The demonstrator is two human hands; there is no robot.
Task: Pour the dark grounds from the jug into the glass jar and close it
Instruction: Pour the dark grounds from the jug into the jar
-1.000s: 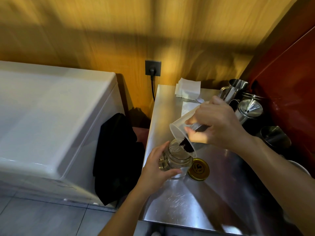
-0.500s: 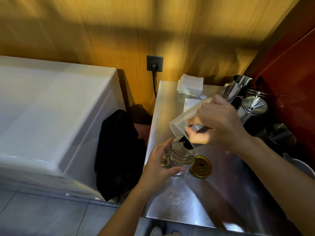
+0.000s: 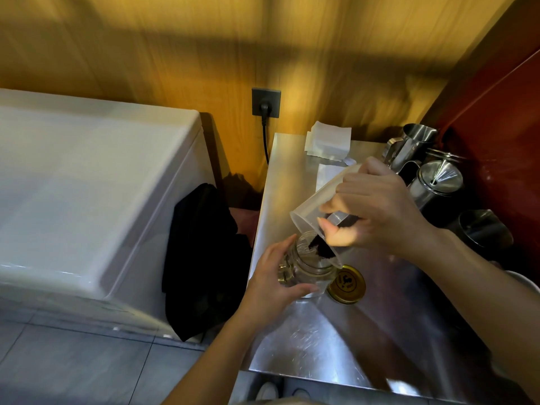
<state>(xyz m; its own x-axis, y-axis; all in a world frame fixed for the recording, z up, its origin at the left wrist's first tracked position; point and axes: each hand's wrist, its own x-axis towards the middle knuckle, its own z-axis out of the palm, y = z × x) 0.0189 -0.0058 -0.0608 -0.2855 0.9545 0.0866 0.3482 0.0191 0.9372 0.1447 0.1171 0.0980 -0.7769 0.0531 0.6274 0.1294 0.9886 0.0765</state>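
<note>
— While the right hand (image 3: 377,211) tips the translucent jug (image 3: 314,211) mouth-down, where do the dark grounds (image 3: 321,249) sit?

— At the jug's lower lip, right over the open mouth of the glass jar (image 3: 309,266). That grip is clamped on the jug.

— And the jar?

— It stands at the near-left edge of the steel tabletop (image 3: 306,343), with the left hand (image 3: 273,283) wrapped tight around its side.

— The lid?

— The gold lid (image 3: 346,285) lies flat on the tabletop, just right of the jar. Steel pitchers (image 3: 438,182) stand at the far right.
</note>
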